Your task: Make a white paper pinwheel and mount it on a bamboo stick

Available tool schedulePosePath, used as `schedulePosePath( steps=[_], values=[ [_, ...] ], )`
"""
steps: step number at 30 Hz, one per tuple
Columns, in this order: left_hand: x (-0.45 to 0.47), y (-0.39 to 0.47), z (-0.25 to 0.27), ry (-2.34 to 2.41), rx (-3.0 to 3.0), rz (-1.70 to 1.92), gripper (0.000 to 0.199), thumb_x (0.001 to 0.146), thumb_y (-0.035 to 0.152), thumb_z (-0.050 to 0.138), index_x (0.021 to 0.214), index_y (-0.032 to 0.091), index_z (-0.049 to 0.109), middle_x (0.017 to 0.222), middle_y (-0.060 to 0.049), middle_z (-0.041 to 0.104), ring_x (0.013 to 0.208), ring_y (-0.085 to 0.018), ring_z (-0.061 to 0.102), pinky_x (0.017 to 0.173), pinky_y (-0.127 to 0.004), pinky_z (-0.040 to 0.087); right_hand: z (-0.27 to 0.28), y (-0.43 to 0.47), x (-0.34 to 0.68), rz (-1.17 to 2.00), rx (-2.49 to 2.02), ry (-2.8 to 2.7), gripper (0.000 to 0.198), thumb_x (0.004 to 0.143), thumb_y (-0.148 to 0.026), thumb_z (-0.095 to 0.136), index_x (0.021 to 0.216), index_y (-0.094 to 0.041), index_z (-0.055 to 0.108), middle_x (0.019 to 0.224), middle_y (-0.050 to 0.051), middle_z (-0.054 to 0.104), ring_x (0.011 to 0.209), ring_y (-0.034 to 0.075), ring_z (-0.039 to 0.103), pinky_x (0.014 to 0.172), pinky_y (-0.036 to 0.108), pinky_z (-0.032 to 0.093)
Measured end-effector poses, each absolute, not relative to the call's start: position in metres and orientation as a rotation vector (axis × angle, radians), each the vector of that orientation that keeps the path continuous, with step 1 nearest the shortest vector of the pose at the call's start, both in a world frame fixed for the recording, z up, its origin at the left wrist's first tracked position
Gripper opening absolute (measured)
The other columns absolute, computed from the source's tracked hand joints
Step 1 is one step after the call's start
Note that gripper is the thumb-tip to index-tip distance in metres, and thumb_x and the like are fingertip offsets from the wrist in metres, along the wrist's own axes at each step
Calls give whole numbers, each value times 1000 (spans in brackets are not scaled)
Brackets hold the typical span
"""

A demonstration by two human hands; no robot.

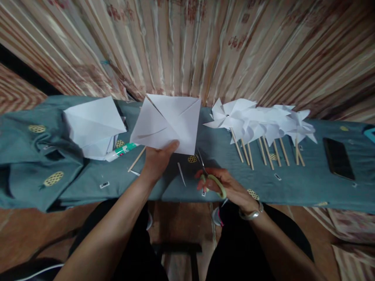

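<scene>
My left hand (159,160) grips the lower edge of a square white paper sheet (184,132), thumb on top and fingers hidden beneath. Slits run inward from the sheet's corners; the upper left one gapes. Just right of the sheet's lower corner, my right hand (228,185) holds scissors (217,184) by their green handles, the blades pointing up and away from me. The blades look slightly parted and do not clearly touch the paper. A thin paper strip (181,174) lies on the cloth between my hands. Part of a wooden stick (136,159) shows under the sheet.
On the left, a stack of white paper sheets (95,125) lies beside a green-and-white glue stick (121,151). Several white paper pinwheels (246,117) on wooden sticks lie to the right. A dark phone (339,158) rests farther right. Curtains (181,47) hang behind the green cloth (307,183).
</scene>
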State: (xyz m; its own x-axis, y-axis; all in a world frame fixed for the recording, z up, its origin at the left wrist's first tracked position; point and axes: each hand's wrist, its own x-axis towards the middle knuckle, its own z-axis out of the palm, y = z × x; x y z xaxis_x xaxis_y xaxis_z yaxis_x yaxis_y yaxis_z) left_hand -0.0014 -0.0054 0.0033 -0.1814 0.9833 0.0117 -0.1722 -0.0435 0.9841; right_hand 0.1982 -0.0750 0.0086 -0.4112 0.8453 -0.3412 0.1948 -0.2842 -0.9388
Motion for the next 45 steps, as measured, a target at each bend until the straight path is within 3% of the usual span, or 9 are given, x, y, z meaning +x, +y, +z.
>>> schedulePosePath(
  steps=[7, 15, 29, 35, 45],
  values=[
    [3, -8, 2, 1222, 1116, 1327, 33, 67, 28, 76, 99, 23, 68, 83, -2, 75, 99, -27, 69, 99, -44, 52, 7, -75, 204, 1828, -1298, -1521, 67, 76, -77, 63, 100, -14, 65, 79, 4, 67, 66, 14, 54, 58, 25, 38],
    [6, -10, -10, 1230, 1141, 1296, 37, 66, 30, 76, 100, 21, 67, 86, -3, 74, 96, -26, 68, 93, -42, 54, 11, -72, 202, 1824, -1327, -1487, 67, 73, -78, 65, 93, -14, 65, 76, 4, 65, 67, 14, 54, 58, 24, 40],
    [5, -10, -8, 1221, 1152, 1276, 36, 64, 30, 75, 98, 22, 65, 87, -4, 73, 100, -26, 68, 98, -44, 51, 4, -73, 203, 1815, -1323, -1508, 64, 74, -77, 65, 93, -15, 66, 69, 0, 57, 60, 11, 44, 51, 23, 32],
    [4, -10, -7, 1197, 1163, 1277, 39, 66, 30, 75, 103, 23, 64, 93, -4, 74, 94, -26, 69, 94, -44, 54, 0, -74, 203, 1831, -1327, -1460, 58, 75, -70, 70, 94, -16, 66, 66, -2, 55, 58, 10, 43, 51, 22, 32],
    [2, -10, -6, 1214, 1125, 1275, 38, 66, 29, 75, 102, 21, 66, 98, -6, 75, 95, -25, 69, 93, -42, 54, 2, -74, 199, 1865, -1343, -1313, 52, 65, -59, 83, 88, -15, 67, 61, -6, 50, 51, 6, 41, 49, 20, 35]
  ],
)
